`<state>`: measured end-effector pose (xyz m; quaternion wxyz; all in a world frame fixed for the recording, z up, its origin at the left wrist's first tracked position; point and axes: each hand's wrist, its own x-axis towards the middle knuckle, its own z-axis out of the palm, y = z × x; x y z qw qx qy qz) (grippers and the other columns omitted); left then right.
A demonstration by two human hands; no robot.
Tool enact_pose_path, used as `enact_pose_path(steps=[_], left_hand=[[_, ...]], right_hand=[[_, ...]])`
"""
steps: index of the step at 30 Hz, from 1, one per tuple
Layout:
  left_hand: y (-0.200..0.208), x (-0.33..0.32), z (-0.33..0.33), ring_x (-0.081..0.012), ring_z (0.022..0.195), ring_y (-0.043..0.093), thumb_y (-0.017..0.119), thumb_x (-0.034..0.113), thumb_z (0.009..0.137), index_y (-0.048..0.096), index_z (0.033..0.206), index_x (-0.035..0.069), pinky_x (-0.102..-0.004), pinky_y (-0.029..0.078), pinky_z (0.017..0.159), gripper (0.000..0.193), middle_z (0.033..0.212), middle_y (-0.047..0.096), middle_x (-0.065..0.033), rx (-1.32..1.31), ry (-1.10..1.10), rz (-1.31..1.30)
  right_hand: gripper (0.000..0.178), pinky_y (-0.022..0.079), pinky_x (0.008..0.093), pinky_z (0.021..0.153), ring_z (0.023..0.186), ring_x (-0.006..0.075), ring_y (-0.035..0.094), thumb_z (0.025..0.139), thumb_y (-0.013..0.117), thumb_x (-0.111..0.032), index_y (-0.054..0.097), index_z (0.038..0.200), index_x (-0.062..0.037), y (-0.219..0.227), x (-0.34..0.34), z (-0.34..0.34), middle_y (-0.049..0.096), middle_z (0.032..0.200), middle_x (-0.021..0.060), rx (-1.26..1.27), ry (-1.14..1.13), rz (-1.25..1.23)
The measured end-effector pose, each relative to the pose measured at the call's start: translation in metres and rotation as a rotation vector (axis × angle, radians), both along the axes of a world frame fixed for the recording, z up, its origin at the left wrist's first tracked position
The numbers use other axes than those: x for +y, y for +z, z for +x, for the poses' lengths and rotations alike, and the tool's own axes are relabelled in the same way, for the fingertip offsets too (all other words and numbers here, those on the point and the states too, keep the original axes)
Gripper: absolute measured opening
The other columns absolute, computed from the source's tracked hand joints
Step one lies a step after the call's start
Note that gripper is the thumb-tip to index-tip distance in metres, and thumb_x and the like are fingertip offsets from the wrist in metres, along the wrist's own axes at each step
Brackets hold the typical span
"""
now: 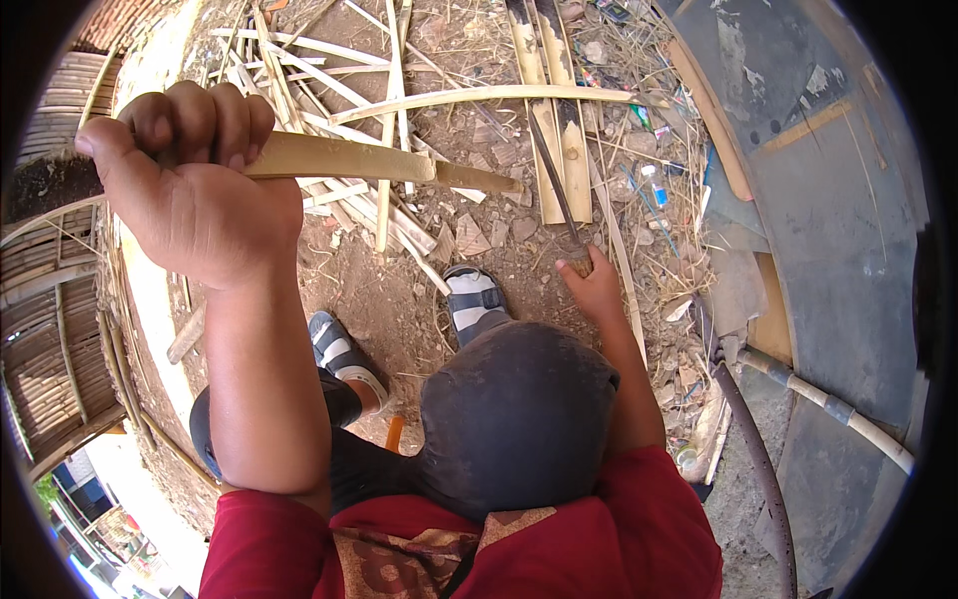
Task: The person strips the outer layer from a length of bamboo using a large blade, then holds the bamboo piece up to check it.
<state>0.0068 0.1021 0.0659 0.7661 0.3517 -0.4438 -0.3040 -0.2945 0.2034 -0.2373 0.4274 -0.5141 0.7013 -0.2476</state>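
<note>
My left hand (205, 170) is raised at the upper left, fingers wrapped round one end of a bamboo strip (339, 158). The strip points right, with its far end over the ground. Lower down at the right, my right hand (591, 285) is closed round the handle of a long, narrow, dark-bladed knife (552, 168). Its blade points away from me, in front of split bamboo halves (574, 165), apart from the strip in my left hand. A longer pale bamboo strip (479, 95) lies across those halves.
Several loose bamboo strips (394, 110) lie heaped ahead on the dirt. My bent knee (519, 409) and sandalled feet (477, 299) are between my arms. To the right are a grey panel (848, 230), a dark curved pipe (753, 449) and litter; woven bamboo walling (55, 309) stands left.
</note>
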Motion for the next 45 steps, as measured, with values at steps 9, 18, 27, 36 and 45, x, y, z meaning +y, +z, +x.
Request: enact_pose_path(steps=[9, 18, 27, 36, 45], left_hand=[[0.003, -0.005, -0.018, -0.0129, 0.057, 0.023, 0.037, 0.042, 0.111, 0.03, 0.072, 0.016, -0.0313, 0.027, 0.058, 0.047, 0.064, 0.023, 0.0023, -0.087, 0.19, 0.015], [0.008, -0.012, -0.035, -0.0129, 0.058, 0.025, 0.03, 0.037, 0.114, 0.039, 0.084, 0.011, -0.0319, 0.028, 0.057, 0.04, 0.065, 0.028, 0.0023, -0.05, 0.375, 0.104], [0.005, -0.014, -0.02, -0.013, 0.058, 0.026, 0.028, 0.034, 0.113, 0.039, 0.086, 0.01, -0.032, 0.031, 0.058, 0.038, 0.064, 0.028, 0.0018, -0.106, 0.404, 0.108], [0.009, -0.013, -0.028, -0.0138, 0.059, 0.028, 0.03, 0.036, 0.113, 0.036, 0.082, 0.011, -0.0323, 0.031, 0.059, 0.04, 0.063, 0.029, 0.0011, -0.045, 0.434, 0.186], [0.004, -0.01, -0.019, -0.0146, 0.059, 0.031, 0.029, 0.037, 0.112, 0.038, 0.084, 0.009, -0.0336, 0.035, 0.061, 0.041, 0.062, 0.032, 0.0006, -0.119, 0.443, 0.17]], right_hand=[[0.056, 0.052, 0.0489, 0.084, 0.097, 0.044, 0.07, 0.096, 0.067, -0.042, 0.061, 0.12, 0.0088, -0.019, -0.007, 0.03, 0.07, 0.099, 0.0305, -0.164, -0.115, -0.092], [0.058, 0.05, 0.0554, 0.085, 0.097, 0.0543, 0.064, 0.099, 0.058, -0.051, 0.063, 0.111, 0.006, -0.083, 0.003, 0.066, 0.068, 0.099, 0.0346, 0.158, -0.011, 0.069], [0.051, 0.05, 0.0524, 0.076, 0.086, 0.0465, 0.066, 0.103, 0.056, -0.047, 0.062, 0.103, 0.0041, -0.033, 0.006, 0.054, 0.068, 0.089, 0.0274, -0.162, -0.106, -0.155], [0.051, 0.048, 0.0389, 0.053, 0.053, 0.0253, 0.056, 0.106, 0.048, -0.051, 0.061, 0.108, -0.0014, -0.082, -0.001, 0.057, 0.06, 0.071, 0.0125, -0.244, -0.176, 0.267], [0.054, 0.052, 0.0409, 0.062, 0.063, 0.0275, 0.061, 0.106, 0.05, -0.051, 0.06, 0.107, 0.0028, -0.022, -0.005, 0.06, 0.062, 0.076, 0.0168, -0.354, -0.114, -0.248]])
